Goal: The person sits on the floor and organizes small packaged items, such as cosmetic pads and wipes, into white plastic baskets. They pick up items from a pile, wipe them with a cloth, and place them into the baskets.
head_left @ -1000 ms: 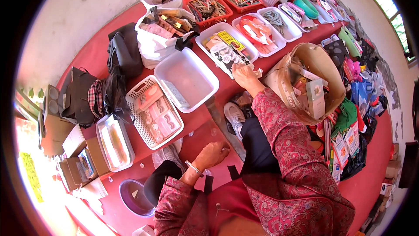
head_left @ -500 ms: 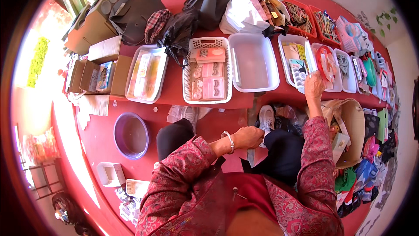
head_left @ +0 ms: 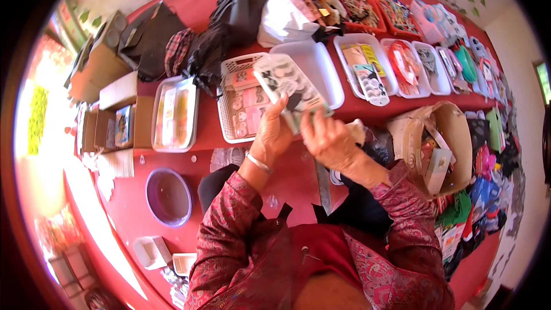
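Note:
My left hand (head_left: 272,132) is closed on the lower left edge of a pack of false eyelashes (head_left: 288,82), a flat pale card with dark and round pieces set in it. My right hand (head_left: 330,141) is closed at the pack's lower right corner. The pack is tilted over the white basket (head_left: 225,115) and a white plastic tray (head_left: 334,89), partly covering both. In that basket lie pink eyelash boxes (head_left: 252,99). A similar pack (head_left: 370,84) rests in the white tray (head_left: 344,72) to the right, beside a yellow package (head_left: 373,59).
Further right stand more trays, one with a red package (head_left: 404,69). A cardboard box (head_left: 459,155) of mixed items sits below them. Left are a lidded tray (head_left: 175,116), an opened carton (head_left: 140,123) and a purple basin (head_left: 168,197). Bags (head_left: 238,14) line the back.
My right hand has moved left from the tray, bringing out an eyelash pack. My left hand has risen from my lap to grip it. The whole view has shifted.

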`<state>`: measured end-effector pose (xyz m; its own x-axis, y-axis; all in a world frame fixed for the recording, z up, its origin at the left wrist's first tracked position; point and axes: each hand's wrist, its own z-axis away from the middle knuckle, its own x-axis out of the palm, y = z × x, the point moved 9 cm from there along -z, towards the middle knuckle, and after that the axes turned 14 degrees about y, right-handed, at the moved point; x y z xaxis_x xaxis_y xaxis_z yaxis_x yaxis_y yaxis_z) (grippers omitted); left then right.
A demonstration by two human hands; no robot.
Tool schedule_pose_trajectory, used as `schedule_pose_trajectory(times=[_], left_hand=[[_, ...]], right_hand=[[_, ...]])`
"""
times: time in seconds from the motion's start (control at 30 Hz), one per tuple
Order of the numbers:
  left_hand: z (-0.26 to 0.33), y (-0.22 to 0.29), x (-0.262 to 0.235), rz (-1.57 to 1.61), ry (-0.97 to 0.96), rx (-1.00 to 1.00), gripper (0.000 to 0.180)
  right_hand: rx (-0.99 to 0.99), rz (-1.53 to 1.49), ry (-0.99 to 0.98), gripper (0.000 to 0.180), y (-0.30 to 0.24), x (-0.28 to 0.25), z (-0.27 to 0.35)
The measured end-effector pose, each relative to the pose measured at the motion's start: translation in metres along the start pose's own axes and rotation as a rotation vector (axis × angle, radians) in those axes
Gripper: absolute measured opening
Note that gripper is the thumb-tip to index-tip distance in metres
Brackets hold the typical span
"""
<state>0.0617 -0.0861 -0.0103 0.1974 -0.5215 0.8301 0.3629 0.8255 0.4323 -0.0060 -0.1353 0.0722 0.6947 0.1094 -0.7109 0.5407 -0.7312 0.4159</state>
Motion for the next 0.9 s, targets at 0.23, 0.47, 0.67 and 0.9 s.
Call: schedule_pose_trajectory(times=[0.23, 0.47, 0.67, 0.9], left_hand=[[0.004, -0.011, -0.013, 0.037, 0.133, -0.134, 0.035], [0.014, -0.026, -0.008, -0.064, 0.058, -0.225, 0.039], [0.029, -0.071, -0.031, -0.167, 0.086, -0.397, 0.040], [0.039, -0.071, -0.017, -0.360, 0.008, -0.298, 0.052]], right_hand=[[0.222, -0.298, -0.004, 0.028, 0.007, -0.015, 0.008], [1.127, -0.846, 0.491, 0.011, 0.121, -0.038, 0.037], [0.343, -0.651, 0.318, 0.022, 0.023, 0.012, -0.003], [0.604, -0.221, 0.456, 0.011, 0.130, 0.022, 0.030]])
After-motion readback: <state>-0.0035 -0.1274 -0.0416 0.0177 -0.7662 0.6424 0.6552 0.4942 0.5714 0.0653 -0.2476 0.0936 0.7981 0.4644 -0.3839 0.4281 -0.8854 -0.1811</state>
